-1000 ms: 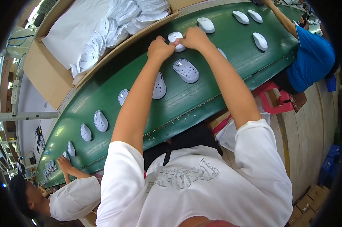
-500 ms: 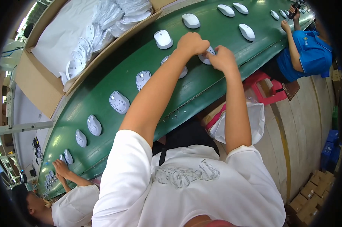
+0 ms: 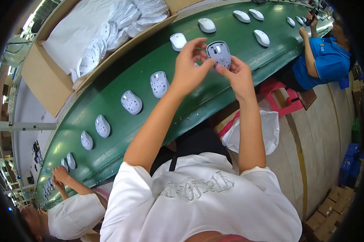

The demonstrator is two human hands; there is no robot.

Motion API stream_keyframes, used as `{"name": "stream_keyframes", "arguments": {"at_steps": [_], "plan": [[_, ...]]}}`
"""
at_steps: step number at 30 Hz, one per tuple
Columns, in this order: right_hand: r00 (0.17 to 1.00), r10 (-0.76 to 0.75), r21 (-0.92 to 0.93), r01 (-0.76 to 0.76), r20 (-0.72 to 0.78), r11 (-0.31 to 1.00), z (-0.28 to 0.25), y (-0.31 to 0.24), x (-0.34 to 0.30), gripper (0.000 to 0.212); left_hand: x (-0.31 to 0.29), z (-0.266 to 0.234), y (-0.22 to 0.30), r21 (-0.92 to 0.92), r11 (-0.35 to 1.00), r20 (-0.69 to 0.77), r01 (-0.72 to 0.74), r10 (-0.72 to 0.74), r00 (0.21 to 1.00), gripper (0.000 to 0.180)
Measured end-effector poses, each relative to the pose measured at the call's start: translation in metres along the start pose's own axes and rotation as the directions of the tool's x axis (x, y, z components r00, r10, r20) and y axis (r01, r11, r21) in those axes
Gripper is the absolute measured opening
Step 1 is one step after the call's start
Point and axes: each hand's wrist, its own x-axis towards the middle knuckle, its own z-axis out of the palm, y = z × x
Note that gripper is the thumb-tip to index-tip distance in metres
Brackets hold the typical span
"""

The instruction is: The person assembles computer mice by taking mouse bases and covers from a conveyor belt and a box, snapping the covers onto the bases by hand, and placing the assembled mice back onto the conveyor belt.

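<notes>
Just above the green conveyor belt (image 3: 198, 103), a grey-and-white computer mouse (image 3: 219, 55) is held up, its hollowed underside with slots and holes facing me. My right hand (image 3: 239, 77) pinches its lower right edge between thumb and fingers. My left hand (image 3: 189, 68) has its thumb against the lower left edge, with the other fingers curled by the upper left side. Behind the left hand a white mouse (image 3: 178, 41) is partly covered. To the left, mouse shells with holes showing, such as this near one (image 3: 160, 84), lie in a row.
An open cardboard box (image 3: 49, 86) of bagged white shells stands beyond the belt. Several white mice (image 3: 262, 38) lie farther right. A person in blue (image 3: 331, 54) sits at right, another in white (image 3: 75, 215) at lower left. A red stool (image 3: 284, 101) stands beside a white bag (image 3: 252, 133).
Both hands have raised the mouse off the belt and turned its hollowed side toward me. My left hand has shifted left and its fingers have spread. My head view has shifted slightly.
</notes>
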Motion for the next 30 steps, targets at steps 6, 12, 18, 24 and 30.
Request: {"name": "stream_keyframes", "arguments": {"at_steps": [6, 12, 18, 24, 30], "plan": [[0.964, 0.038, 0.434, -0.154, 0.263, 0.888, 0.074, -0.012, -0.063, 0.039, -0.105, -0.038, 0.048, 0.421, 0.893, -0.130, -0.160, 0.234, 0.963, 0.040], [0.893, -0.037, 0.238, -0.079, 0.448, 0.968, 0.140, -0.003, -0.118, 0.037, -0.187, -0.087, 0.083, 0.460, 0.887, -0.386, -0.025, 0.225, 0.895, 0.035], [0.823, -0.108, 0.224, -0.024, 0.557, 0.974, 0.179, 0.001, -0.146, 0.035, -0.237, -0.114, 0.102, 0.347, 0.937, -0.551, 0.026, 0.181, 0.815, 0.038], [0.802, -0.018, 0.203, -0.129, 0.597, 0.971, 0.194, 0.002, -0.158, 0.035, -0.259, -0.120, 0.117, 0.311, 0.945, -0.622, 0.098, 0.124, 0.773, 0.035], [0.790, 0.126, 0.158, -0.272, 0.599, 0.949, 0.195, 0.007, -0.149, 0.036, -0.256, -0.119, 0.124, 0.332, 0.930, -0.637, 0.155, 0.100, 0.764, 0.032]]}}
